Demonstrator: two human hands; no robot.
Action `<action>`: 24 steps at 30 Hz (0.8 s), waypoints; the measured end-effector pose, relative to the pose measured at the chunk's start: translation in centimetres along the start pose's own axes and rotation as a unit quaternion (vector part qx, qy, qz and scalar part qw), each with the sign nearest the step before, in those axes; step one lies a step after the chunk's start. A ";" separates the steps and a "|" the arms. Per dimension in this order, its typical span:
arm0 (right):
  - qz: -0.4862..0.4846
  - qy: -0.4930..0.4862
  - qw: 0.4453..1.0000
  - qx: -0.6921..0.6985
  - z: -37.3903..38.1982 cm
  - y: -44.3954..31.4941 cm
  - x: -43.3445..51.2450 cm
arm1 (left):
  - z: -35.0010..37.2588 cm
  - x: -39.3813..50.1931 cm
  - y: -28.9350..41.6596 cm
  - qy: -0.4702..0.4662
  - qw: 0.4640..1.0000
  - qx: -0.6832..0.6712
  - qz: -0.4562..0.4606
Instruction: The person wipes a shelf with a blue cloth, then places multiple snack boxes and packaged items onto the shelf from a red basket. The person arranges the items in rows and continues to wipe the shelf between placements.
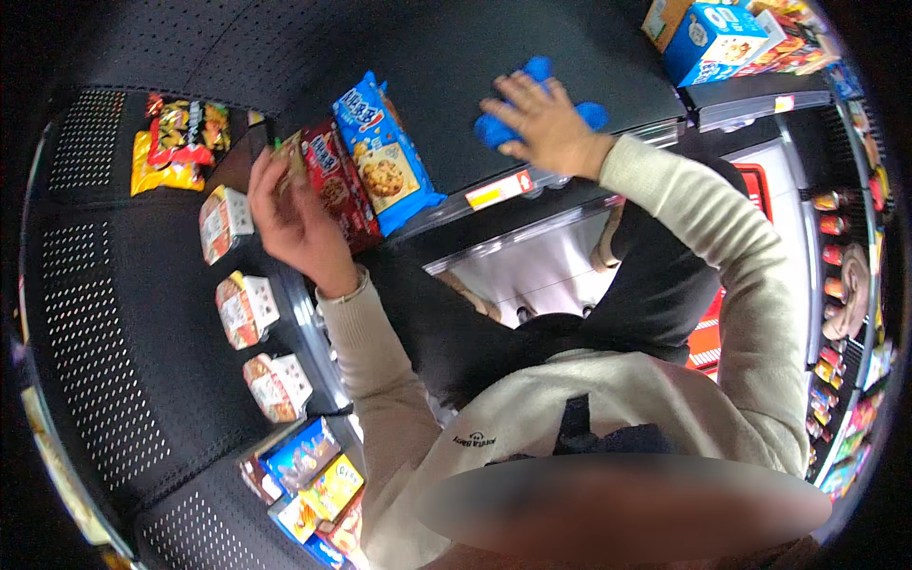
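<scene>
My right hand [545, 125] lies with fingers spread on a blue cloth [495, 132], pressing it against the dark shelf [456, 85] near its front edge. To the left, my left hand [296, 221] is at the near left end of a row of cookie packs. It touches or holds a greenish-brown pack [291, 153]; its fingertips partly hide the contact. Beside that pack lies a dark red cookie pack [331, 171], partly behind my left hand. A blue cookie pack [388, 160] lies alongside the red one, towards the cloth.
Yellow and red snack bags [174, 149] lie at the far left. Several white-lidded food tubs [226, 224] line the left shelf, with snack boxes [299, 456] below. Blue cookie boxes [716, 43] stand at upper right. A price rail [499, 189] edges the shelf. A red basket [705, 335] is partly visible.
</scene>
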State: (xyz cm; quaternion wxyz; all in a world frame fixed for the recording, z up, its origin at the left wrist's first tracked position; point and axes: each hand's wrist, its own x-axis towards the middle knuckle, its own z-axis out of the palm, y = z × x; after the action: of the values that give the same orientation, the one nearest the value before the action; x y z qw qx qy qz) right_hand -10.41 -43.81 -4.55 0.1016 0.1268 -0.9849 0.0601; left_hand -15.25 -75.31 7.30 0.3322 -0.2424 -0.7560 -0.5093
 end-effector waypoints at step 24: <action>0.083 0.062 0.991 -0.087 7.3 -1.2 21.2 | -1.1 -1.8 -3.9 0.071 0.993 -0.058 -0.070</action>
State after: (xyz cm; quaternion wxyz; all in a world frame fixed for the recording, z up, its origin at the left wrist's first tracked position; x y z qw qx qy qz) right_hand -31.52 -51.00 -6.98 0.1682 0.0311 -0.9852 -0.0099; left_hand -16.49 -77.81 3.84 0.3338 -0.1705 -0.7146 -0.5906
